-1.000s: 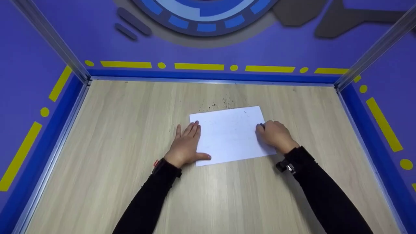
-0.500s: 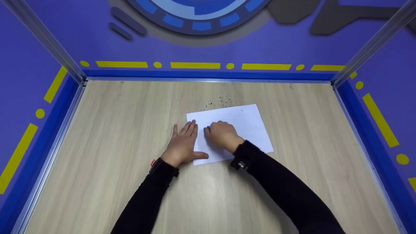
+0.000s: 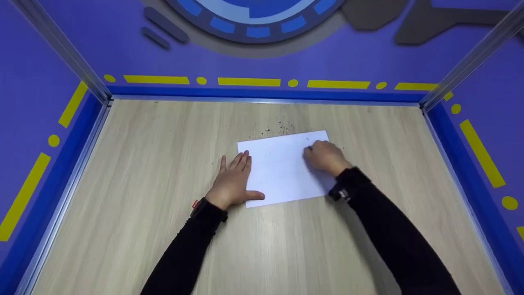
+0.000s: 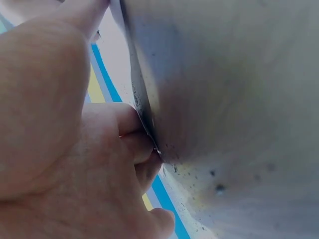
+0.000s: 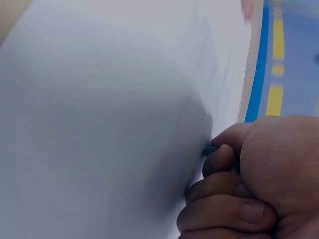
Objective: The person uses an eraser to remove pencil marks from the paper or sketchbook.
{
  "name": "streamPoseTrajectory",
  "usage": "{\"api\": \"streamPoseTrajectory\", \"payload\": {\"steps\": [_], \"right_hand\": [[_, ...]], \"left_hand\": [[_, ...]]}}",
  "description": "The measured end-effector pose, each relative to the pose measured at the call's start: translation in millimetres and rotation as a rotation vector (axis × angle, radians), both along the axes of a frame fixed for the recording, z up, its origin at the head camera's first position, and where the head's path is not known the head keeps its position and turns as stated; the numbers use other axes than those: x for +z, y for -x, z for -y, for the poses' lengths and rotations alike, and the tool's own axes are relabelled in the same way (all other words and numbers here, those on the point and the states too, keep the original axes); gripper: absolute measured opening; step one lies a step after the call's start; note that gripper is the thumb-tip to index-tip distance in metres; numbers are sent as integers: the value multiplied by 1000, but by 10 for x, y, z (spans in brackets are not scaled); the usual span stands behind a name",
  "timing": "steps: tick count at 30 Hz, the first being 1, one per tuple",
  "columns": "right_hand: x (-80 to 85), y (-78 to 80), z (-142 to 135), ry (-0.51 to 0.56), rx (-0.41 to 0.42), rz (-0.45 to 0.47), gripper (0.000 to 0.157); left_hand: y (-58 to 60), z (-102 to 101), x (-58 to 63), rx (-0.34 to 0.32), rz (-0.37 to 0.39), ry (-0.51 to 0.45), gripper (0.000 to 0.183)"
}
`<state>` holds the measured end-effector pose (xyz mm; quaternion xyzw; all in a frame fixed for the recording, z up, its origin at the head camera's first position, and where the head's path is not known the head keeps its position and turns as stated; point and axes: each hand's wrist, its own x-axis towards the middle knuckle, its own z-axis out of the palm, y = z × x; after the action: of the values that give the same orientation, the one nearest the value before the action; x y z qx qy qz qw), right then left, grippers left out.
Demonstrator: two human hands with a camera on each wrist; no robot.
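Note:
A white sheet of paper (image 3: 276,172) lies slightly turned on the wooden table. Along its left edge my left hand (image 3: 232,180) rests flat, fingers spread, with the thumb on the sheet. My right hand (image 3: 327,157) is over the sheet's upper right part, its fingers curled round a small dark eraser (image 3: 310,148). Just a dark teal end of the eraser (image 5: 210,150) shows between thumb and forefinger in the right wrist view; the fingers hide the rest. A small dark mark (image 3: 308,139) is on the paper near its top right.
Dark crumbs (image 3: 282,128) are scattered on the table (image 3: 176,135) beyond the paper's top edge. Blue-purple panels with yellow dashes (image 3: 249,82) wall in the back and both sides, set in metal rails.
My right hand swept left across the sheet with the eraser, then came back right and a little higher than before. The left hand keeps its place on the paper's left edge.

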<state>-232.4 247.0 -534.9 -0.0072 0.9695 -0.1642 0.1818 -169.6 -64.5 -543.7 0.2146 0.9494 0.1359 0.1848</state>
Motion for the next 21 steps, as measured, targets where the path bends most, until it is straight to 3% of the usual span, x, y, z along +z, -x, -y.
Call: {"api": "streamPoseTrajectory", "payload": {"steps": [4,11,21], "right_hand": [[46,-14,-310,-18,-5,5,53],[245,-8,-580,102,-95,3,55],[113,10,-908,69,-83,170,50]], "left_hand": [[-2,16,4,-4,-1,11,131],[19,25,33,-5,-21,25,130],[14,20,54,-8,4,12,128]]}}
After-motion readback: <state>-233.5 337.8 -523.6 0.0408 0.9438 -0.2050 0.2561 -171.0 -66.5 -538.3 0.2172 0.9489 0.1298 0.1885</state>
